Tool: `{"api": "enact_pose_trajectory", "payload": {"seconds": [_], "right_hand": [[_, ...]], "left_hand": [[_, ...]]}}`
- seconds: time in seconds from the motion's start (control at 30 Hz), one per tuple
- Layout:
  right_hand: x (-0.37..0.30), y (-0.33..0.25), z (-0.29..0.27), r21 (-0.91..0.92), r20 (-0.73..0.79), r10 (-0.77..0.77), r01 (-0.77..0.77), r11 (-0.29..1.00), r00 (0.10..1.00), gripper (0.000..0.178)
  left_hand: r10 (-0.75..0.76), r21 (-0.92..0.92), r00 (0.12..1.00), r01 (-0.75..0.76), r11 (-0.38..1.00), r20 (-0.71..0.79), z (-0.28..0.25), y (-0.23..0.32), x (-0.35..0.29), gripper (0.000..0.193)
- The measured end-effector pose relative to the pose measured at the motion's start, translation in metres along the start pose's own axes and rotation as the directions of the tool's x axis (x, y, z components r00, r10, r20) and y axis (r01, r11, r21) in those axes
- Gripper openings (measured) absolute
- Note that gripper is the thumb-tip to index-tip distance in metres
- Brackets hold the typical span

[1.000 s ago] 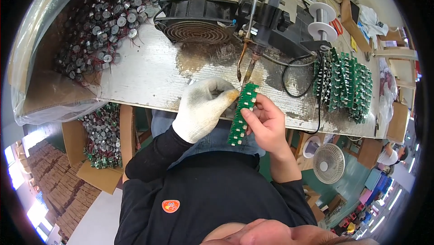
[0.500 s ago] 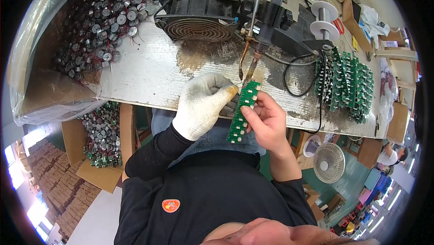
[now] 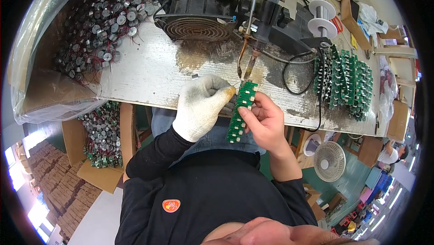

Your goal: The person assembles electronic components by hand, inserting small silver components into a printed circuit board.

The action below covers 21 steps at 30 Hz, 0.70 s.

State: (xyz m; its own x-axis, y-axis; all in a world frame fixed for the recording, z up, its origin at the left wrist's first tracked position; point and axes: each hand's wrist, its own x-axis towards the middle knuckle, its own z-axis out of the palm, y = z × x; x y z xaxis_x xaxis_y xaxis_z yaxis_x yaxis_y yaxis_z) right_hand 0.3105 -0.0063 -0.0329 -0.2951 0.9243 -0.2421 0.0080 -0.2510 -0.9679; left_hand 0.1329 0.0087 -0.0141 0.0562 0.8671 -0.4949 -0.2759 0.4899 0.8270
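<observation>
While pinching green circuit-board strip [image 3: 241,114] between thumb and fingers of bare right hand [image 3: 266,123], holding it slanted across front edge of white worktable [image 3: 149,75], with upper end right at soldering-iron tip [image 3: 248,72]; cannot tell whether touching. With gloved left hand [image 3: 199,107] beside strip's upper end, holding thumb and forefinger close together; cannot tell whether closed on anything. Surrounded by black fan [image 3: 195,31] beyond hands, heap of round metal parts [image 3: 108,23] with red wires at left, stacked green boards [image 3: 347,84] and wire spool [image 3: 322,16] at right.
</observation>
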Motion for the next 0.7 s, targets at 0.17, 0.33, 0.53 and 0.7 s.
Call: {"api": "enact_pose_trajectory", "payload": {"seconds": [0.17, 0.33, 0.53, 0.7], "right_hand": [[-0.0014, -0.0021, 0.0016, 0.022, -0.008, 0.009, -0.009, 1.0, 1.0, 0.023], [-0.0025, -0.0036, 0.0008, 0.024, -0.01, 0.016, -0.016, 1.0, 1.0, 0.023], [-0.0028, -0.0007, -0.0004, 0.0, 0.0, -0.01, 0.01, 1.0, 1.0, 0.024], [-0.002, -0.0016, -0.0018, 0.021, 0.008, -0.008, 0.008, 1.0, 1.0, 0.025]], "left_hand": [[0.033, 0.056, 0.999, -0.033, 0.998, -0.008, -0.0012, -0.0051, 0.0016, 0.019], [0.11, 0.1, 0.994, -0.11, 0.989, 0.005, 0.0, -0.0039, -0.0004, 0.018], [0.177, 0.222, 0.984, -0.18, 0.958, 0.037, -0.0003, -0.0028, 0.0005, 0.016], [0.107, 0.088, 0.994, -0.11, 0.99, 0.033, 0.002, -0.0003, -0.0009, 0.015]]}}
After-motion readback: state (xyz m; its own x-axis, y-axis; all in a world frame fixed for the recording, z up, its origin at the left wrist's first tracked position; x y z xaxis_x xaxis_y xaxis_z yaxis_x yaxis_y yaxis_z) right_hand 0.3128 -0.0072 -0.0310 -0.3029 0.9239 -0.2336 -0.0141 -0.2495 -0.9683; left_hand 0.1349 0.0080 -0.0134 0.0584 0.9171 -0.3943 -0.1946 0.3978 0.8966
